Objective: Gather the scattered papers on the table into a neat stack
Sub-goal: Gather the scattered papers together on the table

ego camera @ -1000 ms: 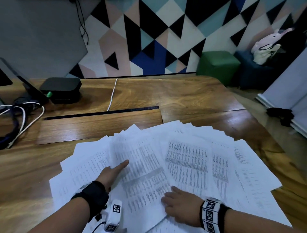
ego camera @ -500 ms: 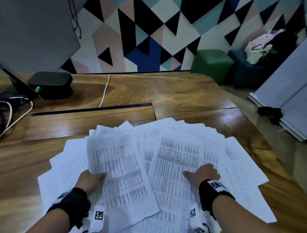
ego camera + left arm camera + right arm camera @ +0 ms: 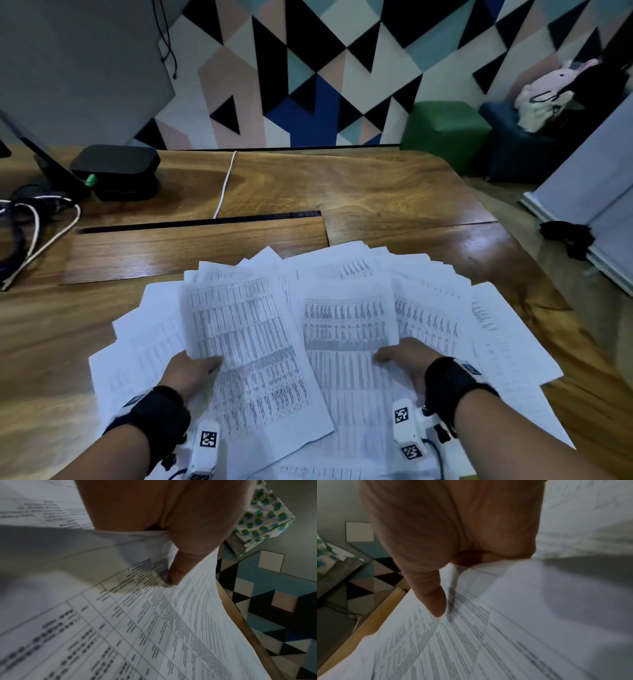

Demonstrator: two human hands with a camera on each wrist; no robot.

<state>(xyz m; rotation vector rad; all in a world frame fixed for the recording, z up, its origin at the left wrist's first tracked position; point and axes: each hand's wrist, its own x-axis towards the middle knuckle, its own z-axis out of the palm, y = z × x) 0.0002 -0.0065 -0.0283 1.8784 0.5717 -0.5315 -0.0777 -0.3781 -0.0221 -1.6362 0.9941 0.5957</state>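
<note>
White papers (image 3: pixel 342 325) lie fanned across the wooden table (image 3: pixel 376 198), no neat stack yet. Left hand (image 3: pixel 191 371) pinches a printed sheet's edge; right hand (image 3: pixel 407 359) apparently pinches another, though blurred. Squaring up remains.

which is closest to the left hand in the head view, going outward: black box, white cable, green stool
From the left hand:
1. white cable, straight ahead, running across the table to the slot.
2. black box, far left on the table.
3. green stool, off the table, far right by the wall.
</note>
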